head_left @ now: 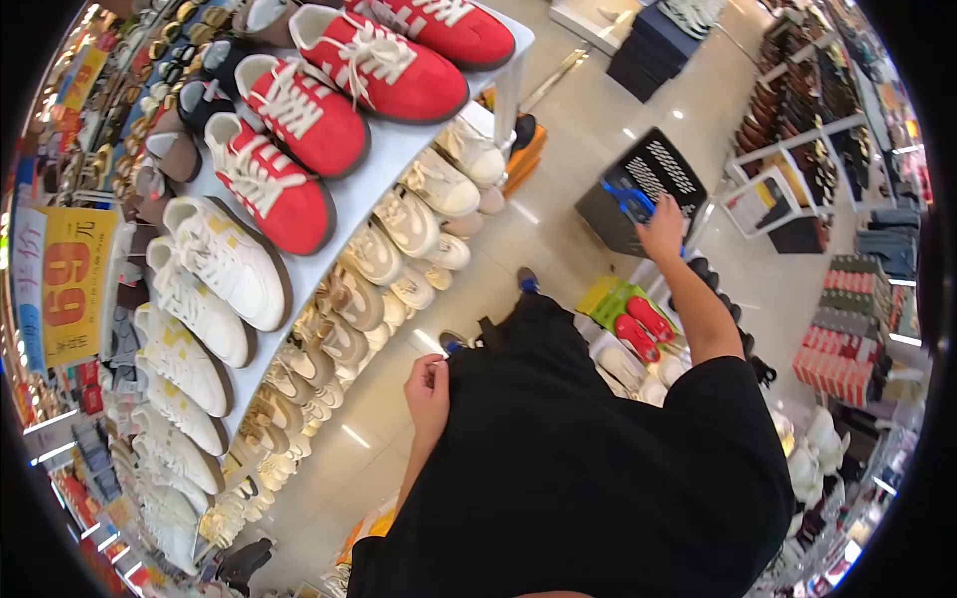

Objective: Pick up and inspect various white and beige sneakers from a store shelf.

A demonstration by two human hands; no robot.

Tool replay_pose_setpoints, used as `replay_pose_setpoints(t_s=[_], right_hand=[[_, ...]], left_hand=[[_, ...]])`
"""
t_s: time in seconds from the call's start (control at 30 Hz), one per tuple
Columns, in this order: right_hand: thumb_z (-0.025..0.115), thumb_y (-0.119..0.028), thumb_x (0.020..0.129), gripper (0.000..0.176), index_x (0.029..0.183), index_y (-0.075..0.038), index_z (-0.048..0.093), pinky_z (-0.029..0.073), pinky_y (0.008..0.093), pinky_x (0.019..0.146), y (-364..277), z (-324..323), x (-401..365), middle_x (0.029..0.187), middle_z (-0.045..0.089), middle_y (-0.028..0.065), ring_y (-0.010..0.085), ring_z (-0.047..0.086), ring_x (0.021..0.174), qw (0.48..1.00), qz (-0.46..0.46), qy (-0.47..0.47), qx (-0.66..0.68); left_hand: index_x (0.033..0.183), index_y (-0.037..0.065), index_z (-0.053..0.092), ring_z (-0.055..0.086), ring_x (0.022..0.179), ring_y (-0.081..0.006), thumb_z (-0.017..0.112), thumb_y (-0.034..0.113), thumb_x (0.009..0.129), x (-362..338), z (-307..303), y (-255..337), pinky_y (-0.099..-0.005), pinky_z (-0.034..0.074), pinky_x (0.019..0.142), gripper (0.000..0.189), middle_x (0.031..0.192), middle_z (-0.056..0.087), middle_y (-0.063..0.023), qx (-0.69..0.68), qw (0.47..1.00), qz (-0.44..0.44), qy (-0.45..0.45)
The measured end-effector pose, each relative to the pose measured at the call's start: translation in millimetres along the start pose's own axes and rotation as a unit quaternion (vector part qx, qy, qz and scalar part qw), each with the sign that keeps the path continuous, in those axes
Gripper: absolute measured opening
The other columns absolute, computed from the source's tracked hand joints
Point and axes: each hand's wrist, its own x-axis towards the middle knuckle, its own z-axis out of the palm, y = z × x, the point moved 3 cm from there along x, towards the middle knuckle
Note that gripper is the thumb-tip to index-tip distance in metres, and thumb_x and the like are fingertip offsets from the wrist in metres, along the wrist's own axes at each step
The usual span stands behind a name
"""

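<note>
Your right hand [663, 227] is clamped on the basket [658, 169] handle, out over the floor. Your left hand [429, 391] pinches your shirt [598, 478]. One-handed, the basket may swing and clip the shoe shelf [374, 184].

- A yellow price sign [72, 284] at the left end of the white shoe shelf [399, 149] carries a large red "69". A smaller character beside the figure appears to be "元".
- A narrow blue-and-white strip [28, 289], just beside the sign's left edge, bears Chinese characters too distorted to read.
- Orange and yellow cards [85, 75] above the upper-left racks show print too small to make out.
- A framed poster [763, 199] by the right-hand shelving is blurred and illegible.
- Stacked red boxes [847, 344] at the right edge carry pale labels that cannot be read.
</note>
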Motion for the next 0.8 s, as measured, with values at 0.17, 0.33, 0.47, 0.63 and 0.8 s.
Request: replay_pose_setpoints(t_s=[0.17,0.33,0.47,0.63,0.8], right_hand=[[0.07,-0.029,0.082,0.058,0.135,-0.01,0.055,0.051,0.0507,0.095,57,85,35,0.123,0.067,0.0194,0.0383,0.066,0.112,0.97,0.138,-0.189,0.059],[0.068,-0.034,0.088,0.037,0.117,-0.012,0.069,0.055,0.0514,0.082,46,67,45,0.097,0.073,0.0181,0.0395,0.07,0.093,0.983,0.102,-0.155,0.014],[0.067,-0.033,0.088,0.028,0.103,-0.01,0.07,0.055,0.0526,0.079,56,55,62,0.093,0.073,0.0189,0.0409,0.07,0.089,0.981,0.101,-0.167,0.018],[0.066,-0.032,0.089,0.025,0.096,-0.009,0.07,0.055,0.0532,0.079,84,57,89,0.091,0.073,0.0184,0.041,0.07,0.088,0.983,0.088,-0.162,0.004],[0.066,-0.032,0.089,0.025,0.095,-0.008,0.071,0.055,0.0531,0.079,111,59,103,0.09,0.072,0.0193,0.0409,0.07,0.087,0.989,0.048,-0.138,-0.005]], left_hand=[[0.102,0.0,0.064,0.047,0.062,-0.0037,0.062,0.012,0.099,12,13,-66,-0.0222,0.037,0.055,0.012,0.07,0.053,0.0034,0.064,0.994,-0.037,0.084],[0.095,0.001,0.063,0.053,0.051,-0.0101,0.064,0.019,0.098,-32,-5,-190,-0.0271,0.042,0.046,0.018,0.065,0.058,-0.0043,-0.009,0.962,-0.189,0.196],[0.083,0.001,0.064,0.057,0.053,-0.0146,0.065,0.018,0.092,-119,-9,-273,-0.0304,0.046,0.047,0.019,0.066,0.058,-0.0074,0.027,0.886,-0.318,0.337],[0.086,0.002,0.065,0.059,0.059,-0.017,0.065,0.02,0.092,-163,28,-298,-0.0321,0.047,0.052,0.019,0.071,0.06,-0.0085,0.031,0.86,-0.407,0.307],[0.089,0.003,0.067,0.06,0.066,-0.0194,0.064,0.022,0.092,-129,60,-303,-0.0338,0.048,0.057,0.019,0.076,0.062,-0.0097,0.051,0.896,-0.386,0.214]])
